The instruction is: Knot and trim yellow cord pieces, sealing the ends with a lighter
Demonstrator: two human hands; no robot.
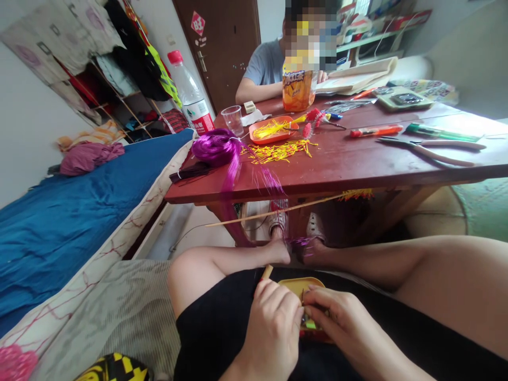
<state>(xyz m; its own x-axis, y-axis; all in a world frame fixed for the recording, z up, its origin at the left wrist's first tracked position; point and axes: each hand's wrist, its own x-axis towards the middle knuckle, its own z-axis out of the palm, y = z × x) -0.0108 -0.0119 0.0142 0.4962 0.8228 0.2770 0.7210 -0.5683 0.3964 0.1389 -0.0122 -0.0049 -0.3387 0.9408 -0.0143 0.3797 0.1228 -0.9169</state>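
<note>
Above my lap, my left hand (273,320) is closed, and the end of a tan wooden handle (267,272) sticks out past its knuckles; the rest of that tool is hidden. My right hand (342,316) meets it at the fingertips, thumb and fingers pinched on something thin and dark that is too small to name. Beneath both hands a yellow tray (304,284) lies on the black cloth over my lap. Small items inside it, one bright green, are mostly covered by my fingers.
On the red table (254,186) ahead lie purple strands (216,147), yellow stamen-like strands (278,152), an orange tray (265,139), pliers (434,148) and a plastic cup (232,120). A person in a grey shirt (264,69) sits across it. A blue bed (79,211) stands left.
</note>
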